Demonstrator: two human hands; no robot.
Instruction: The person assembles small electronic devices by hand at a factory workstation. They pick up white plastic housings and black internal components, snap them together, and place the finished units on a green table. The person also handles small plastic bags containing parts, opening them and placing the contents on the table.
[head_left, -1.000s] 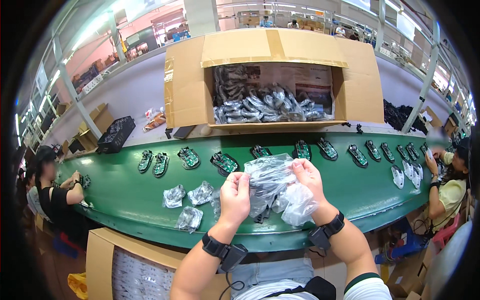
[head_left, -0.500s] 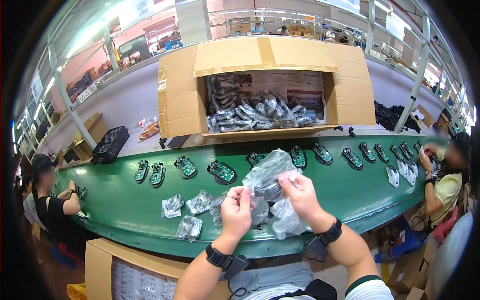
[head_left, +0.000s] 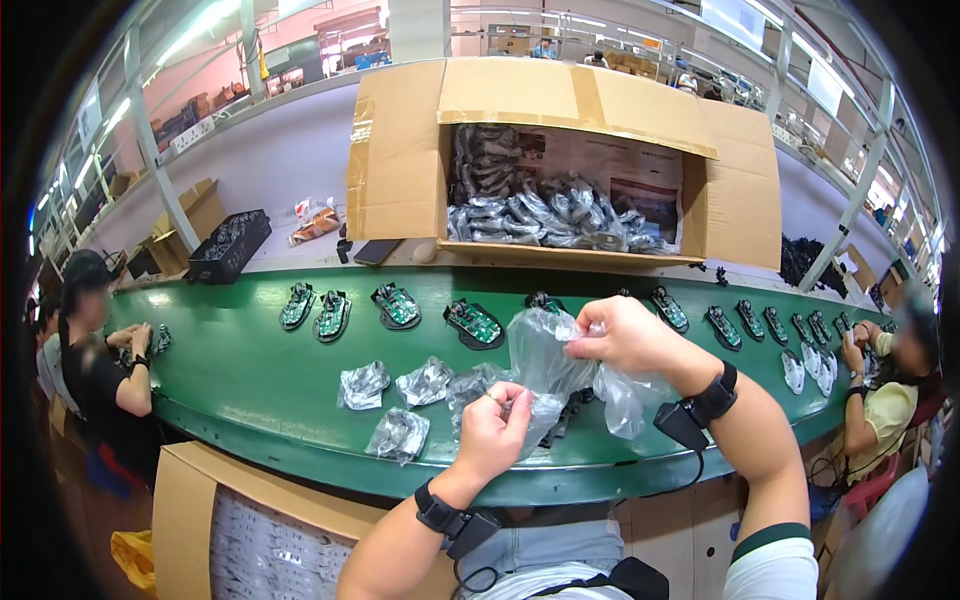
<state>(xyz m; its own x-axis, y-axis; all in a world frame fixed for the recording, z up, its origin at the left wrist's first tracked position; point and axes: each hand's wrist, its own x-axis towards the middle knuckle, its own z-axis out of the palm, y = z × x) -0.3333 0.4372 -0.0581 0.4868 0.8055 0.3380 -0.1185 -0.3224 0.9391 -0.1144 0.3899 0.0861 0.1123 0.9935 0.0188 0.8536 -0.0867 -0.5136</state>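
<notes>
A clear plastic bag (head_left: 545,350) is stretched between my two hands above the green bench (head_left: 260,390). My right hand (head_left: 632,338) pinches its upper edge, with the fingertips closed together. Lower and to the left, my left hand (head_left: 495,430) grips the bag's bottom part in a closed pinch. Dark parts (head_left: 568,412) lie behind and beneath the bag, mostly covered by it. Another loose piece of clear plastic (head_left: 630,395) hangs or rests under my right hand; I cannot tell which. Several bagged parts (head_left: 398,435) sit on the bench left of my left hand.
Circuit boards in dark shells (head_left: 474,322) form a row across the bench. Behind them an open carton (head_left: 740,180) holds many bagged parts. White shells (head_left: 793,371) lie at the right. A person works at each end, and another carton (head_left: 187,510) stands below the front edge.
My right hand has moved up and away from the left, pulling the bag taller. The dark bulk seen in the bag earlier now shows below it. The whole view has shifted slightly.
</notes>
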